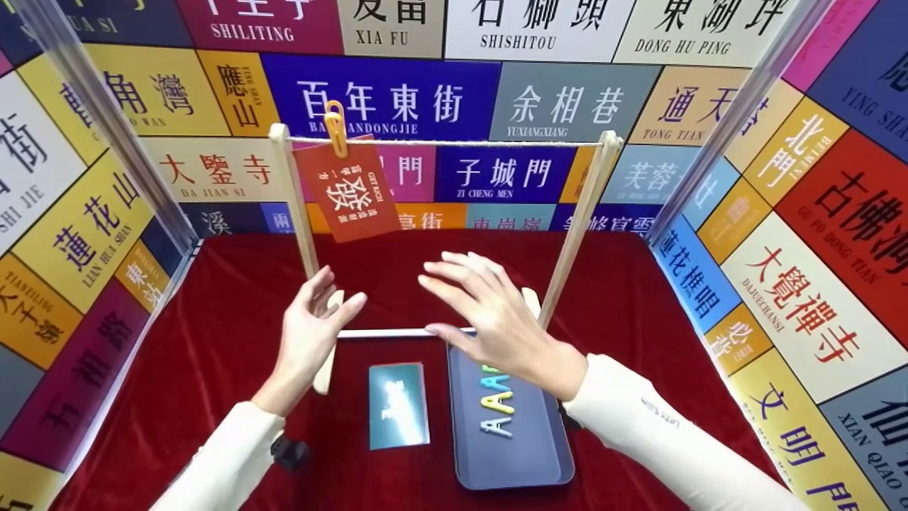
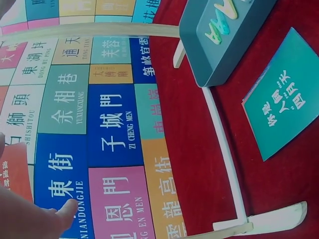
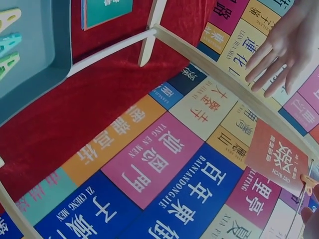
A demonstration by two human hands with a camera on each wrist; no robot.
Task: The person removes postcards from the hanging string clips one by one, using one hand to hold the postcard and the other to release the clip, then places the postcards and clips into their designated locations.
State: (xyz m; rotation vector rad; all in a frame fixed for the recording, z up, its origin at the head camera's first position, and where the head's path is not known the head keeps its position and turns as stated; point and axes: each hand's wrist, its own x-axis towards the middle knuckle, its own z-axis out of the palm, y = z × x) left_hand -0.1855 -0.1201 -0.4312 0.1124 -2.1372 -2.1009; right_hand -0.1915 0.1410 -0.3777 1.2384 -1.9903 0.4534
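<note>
My left hand [image 1: 308, 330] hovers by the left post, fingers loosely bent and nothing in them. Nothing is in my right hand [image 1: 489, 312] either; it is raised over the far end of a grey-blue tray [image 1: 514, 461], fingers spread and slightly bent. A red card [image 1: 347, 191] with Chinese characters hangs at the left end of a string [image 1: 468, 143], pinched by an orange clothespin [image 1: 338, 131]. Several clothespins [image 1: 496, 403] in green, blue, yellow and grey lie in a row in the tray. Left of it lies a teal card [image 1: 397, 429], seemingly atop others.
A wooden frame with a left post [image 1: 294, 199], a right post [image 1: 578, 234] and a low white crossbar [image 1: 386, 333] holds the string. Dark red cloth [image 1: 213, 341] covers the table. Panels printed with place names [image 1: 383, 99] stand around the back and sides.
</note>
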